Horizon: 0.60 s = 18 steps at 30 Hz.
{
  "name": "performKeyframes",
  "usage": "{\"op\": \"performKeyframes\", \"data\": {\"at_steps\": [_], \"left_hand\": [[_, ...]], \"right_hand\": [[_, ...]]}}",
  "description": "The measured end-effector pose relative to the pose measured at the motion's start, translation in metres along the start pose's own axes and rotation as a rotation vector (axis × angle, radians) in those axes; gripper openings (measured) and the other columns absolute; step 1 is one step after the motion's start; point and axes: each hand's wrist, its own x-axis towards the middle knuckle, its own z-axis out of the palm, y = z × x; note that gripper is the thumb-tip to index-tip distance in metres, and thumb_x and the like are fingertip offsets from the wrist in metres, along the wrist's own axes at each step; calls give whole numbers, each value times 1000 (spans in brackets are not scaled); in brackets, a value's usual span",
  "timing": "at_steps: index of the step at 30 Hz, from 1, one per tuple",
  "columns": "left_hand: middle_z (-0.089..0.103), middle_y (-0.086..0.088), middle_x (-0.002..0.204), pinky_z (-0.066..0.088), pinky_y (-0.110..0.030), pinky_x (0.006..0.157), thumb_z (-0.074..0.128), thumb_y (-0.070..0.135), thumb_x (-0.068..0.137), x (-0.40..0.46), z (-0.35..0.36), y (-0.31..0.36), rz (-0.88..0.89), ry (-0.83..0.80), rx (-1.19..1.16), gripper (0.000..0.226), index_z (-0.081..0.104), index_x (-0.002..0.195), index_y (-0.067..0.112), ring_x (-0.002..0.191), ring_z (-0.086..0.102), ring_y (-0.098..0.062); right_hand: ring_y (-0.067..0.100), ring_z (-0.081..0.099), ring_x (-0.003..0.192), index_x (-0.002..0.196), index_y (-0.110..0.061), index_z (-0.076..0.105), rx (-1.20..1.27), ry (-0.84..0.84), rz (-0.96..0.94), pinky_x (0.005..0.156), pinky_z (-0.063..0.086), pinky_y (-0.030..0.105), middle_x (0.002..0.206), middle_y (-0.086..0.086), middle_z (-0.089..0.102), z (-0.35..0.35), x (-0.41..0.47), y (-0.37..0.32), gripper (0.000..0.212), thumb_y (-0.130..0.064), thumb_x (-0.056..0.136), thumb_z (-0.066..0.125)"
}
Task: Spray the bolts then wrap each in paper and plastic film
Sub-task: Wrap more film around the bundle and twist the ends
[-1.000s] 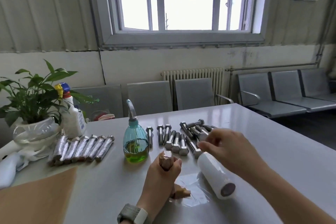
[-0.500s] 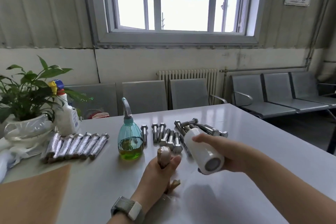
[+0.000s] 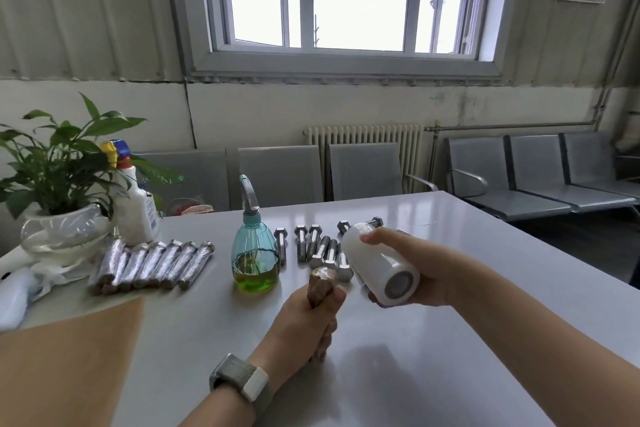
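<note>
Mid-job: seven film-wrapped bolts [image 3: 152, 265] lie far left on the table [image 3: 398, 374], approx. nine bare bolts [image 3: 320, 251] wait centre; left hand [image 3: 308, 317] fingers clamp a paper-wrapped bolt [image 3: 322, 282], right hand [image 3: 420, 269] grips the film roll [image 3: 379, 267], film wrap pending.

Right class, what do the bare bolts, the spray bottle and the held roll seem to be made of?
Bare bolts: metal, probably steel; grey with bright glints.
Spray bottle: clear teal plastic; green liquid shows through.
Roll in right hand: likely plastic film, smooth and glossy white, on a grey core.
</note>
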Motion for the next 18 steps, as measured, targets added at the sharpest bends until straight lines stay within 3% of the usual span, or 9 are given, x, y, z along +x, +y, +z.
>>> {"op": "performKeyframes", "data": {"at_steps": [3, 6, 8, 10, 11, 13, 15, 18], "left_hand": [[39, 4, 52, 26, -18, 37, 65, 69, 69, -10, -16, 11, 4, -49, -50, 33, 54, 67, 38, 39, 28, -13], [40, 4, 57, 27, -17, 38, 70, 69, 69, -32, -31, 17, 0, -99, -109, 44, 51, 96, 41, 42, 28, -11], [42, 0, 61, 29, -21, 38, 68, 54, 81, -30, -35, 15, -25, -31, -135, 35, 48, 109, 43, 44, 32, -13], [45, 1, 63, 36, -23, 44, 50, 18, 100, -24, -41, 12, -64, 92, -55, 11, 50, 109, 24, 50, 39, -12], [45, 2, 63, 35, -21, 44, 39, 9, 103, -28, -47, 7, -53, 36, -16, 12, 50, 103, 16, 52, 40, -11], [45, 4, 60, 30, -23, 40, 34, 21, 105, -38, -49, 2, -51, -99, -19, 18, 48, 105, 9, 47, 39, -12], [44, 5, 62, 29, -24, 40, 45, 37, 99, -51, -45, 8, -33, -131, -36, 34, 50, 111, 6, 49, 38, -14], [45, -4, 70, 44, -27, 44, 51, 42, 89, -55, -47, 13, -8, -225, -111, 43, 51, 116, 9, 51, 47, -22]], "right_hand": [[31, 68, 69, 119, -8, 57, 10, -44, -31, 59, 57, 35, 82, 18, 70, 2, 1, -2, 79, -38, 53, 86], [28, 72, 64, 115, -12, 56, -41, -118, -45, 60, 57, 34, 71, 13, 73, 13, 3, -7, 74, -40, 56, 90], [26, 73, 67, 113, -15, 57, -100, -158, -53, 62, 58, 34, 75, 11, 75, 22, 4, -9, 72, -42, 55, 88], [26, 73, 71, 113, -16, 57, -166, -151, -65, 67, 58, 36, 79, 10, 76, 28, 5, -11, 73, -44, 54, 89], [26, 73, 73, 114, -15, 58, -197, -138, -70, 68, 58, 36, 80, 10, 76, 30, 4, -12, 74, -44, 54, 88], [24, 72, 76, 116, -15, 58, -270, -155, -76, 68, 57, 36, 87, 10, 76, 32, 1, -16, 68, -45, 60, 82], [20, 72, 76, 115, -16, 58, -368, -192, -90, 66, 57, 33, 92, 9, 76, 35, -5, -21, 62, -45, 65, 77], [18, 70, 73, 116, -16, 57, -488, -153, -154, 61, 55, 30, 90, 7, 73, 38, -13, -29, 68, -45, 58, 79]]}}
